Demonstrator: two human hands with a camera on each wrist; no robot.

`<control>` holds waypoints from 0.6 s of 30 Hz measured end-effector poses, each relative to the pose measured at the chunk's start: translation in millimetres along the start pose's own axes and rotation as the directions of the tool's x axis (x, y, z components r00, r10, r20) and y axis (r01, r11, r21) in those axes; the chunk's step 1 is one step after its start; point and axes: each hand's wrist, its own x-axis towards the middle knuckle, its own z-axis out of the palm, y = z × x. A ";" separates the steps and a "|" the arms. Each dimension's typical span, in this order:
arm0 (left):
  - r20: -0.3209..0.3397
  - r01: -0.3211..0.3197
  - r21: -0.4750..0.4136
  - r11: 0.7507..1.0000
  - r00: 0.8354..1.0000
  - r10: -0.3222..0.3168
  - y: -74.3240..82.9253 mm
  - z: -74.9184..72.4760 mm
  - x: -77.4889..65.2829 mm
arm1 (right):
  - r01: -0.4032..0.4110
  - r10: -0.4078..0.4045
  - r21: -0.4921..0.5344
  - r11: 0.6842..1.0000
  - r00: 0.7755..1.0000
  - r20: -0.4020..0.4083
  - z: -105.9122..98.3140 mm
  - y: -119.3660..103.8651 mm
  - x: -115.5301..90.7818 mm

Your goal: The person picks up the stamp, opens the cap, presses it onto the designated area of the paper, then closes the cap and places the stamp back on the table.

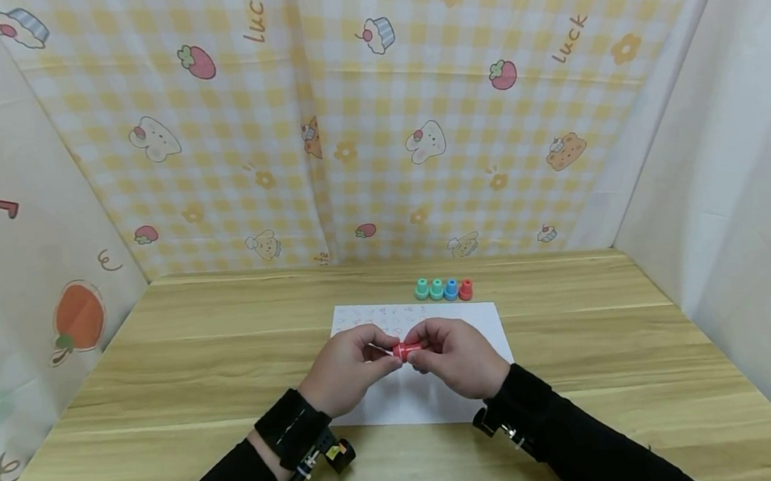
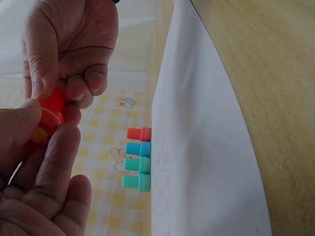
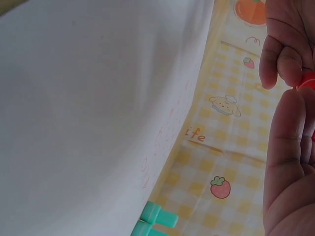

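Observation:
Above the white paper (image 1: 438, 403), both hands meet at a small red toy stamp (image 1: 407, 350). My left hand (image 1: 346, 370) pinches its left end between thumb and fingers, while my right hand (image 1: 467, 356) pinches the narrower right end. A pale line runs round the stamp's body in the left wrist view, where fingers cover much of it. Only a bit of red shows at the edge of the right wrist view. Rows of small, faint reddish marks (image 1: 383, 321) lie along the paper's far part.
Behind the paper several stamps stand in a row: two green stamps (image 1: 429, 290), a blue stamp (image 1: 451, 290) and another red stamp (image 1: 465, 290). The wooden table (image 1: 164, 420) ends at a yellow checked cloth (image 1: 376, 155), with pale cloths at both sides.

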 end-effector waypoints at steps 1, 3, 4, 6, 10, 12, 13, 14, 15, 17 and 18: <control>0.000 0.000 0.003 1.000 1.000 0.000 -0.1 0.0 -0.1 | -0.001 0.001 -0.002 1.000 1.000 0.001 0.1 -0.1 0.0; 0.004 -0.001 0.011 1.000 1.000 0.001 -0.6 0.0 -0.1 | -0.010 0.010 -0.002 1.000 1.000 0.004 0.3 -0.1 0.0; 0.005 -0.001 0.015 1.000 1.000 0.001 -0.7 -0.1 -0.1 | -0.014 0.014 -0.004 1.000 1.000 0.004 0.3 -0.3 0.0; 0.005 -0.004 0.021 1.000 1.000 0.004 -0.7 0.0 -0.2 | -0.022 0.022 -0.008 1.000 1.000 0.005 0.2 -0.6 -0.2; -0.004 -0.019 0.023 1.000 1.000 0.019 0.2 0.5 -0.7 | -0.020 0.020 -0.014 1.000 1.000 0.000 0.1 -1.1 -0.4; -0.009 -0.024 0.020 1.000 1.000 0.025 0.9 0.9 -0.8 | -0.012 0.012 -0.019 1.000 1.000 -0.007 -0.2 -1.3 -0.4; -0.011 -0.022 0.018 1.000 1.000 0.022 1.3 1.1 -0.8 | -0.006 0.006 -0.024 1.000 1.000 -0.010 -0.5 -1.5 -0.3; -0.011 -0.017 0.017 1.000 1.000 0.017 1.9 1.1 -0.7 | 0.000 0.000 -0.030 1.000 1.000 -0.013 -0.8 -1.7 -0.2; -0.009 -0.010 0.015 1.000 1.000 0.010 2.4 1.1 -0.6 | 0.005 -0.005 -0.034 0.999 1.000 -0.013 -1.3 -1.8 -0.1; 0.001 0.008 0.016 1.000 1.000 -0.008 3.2 0.6 -0.3 | 0.014 -0.014 -0.045 0.999 1.000 -0.013 -2.5 -2.2 0.3; 0.007 0.018 0.019 1.000 1.000 -0.018 3.4 0.1 -0.1 | 0.015 -0.016 -0.050 0.999 1.000 -0.012 -3.4 -2.3 0.6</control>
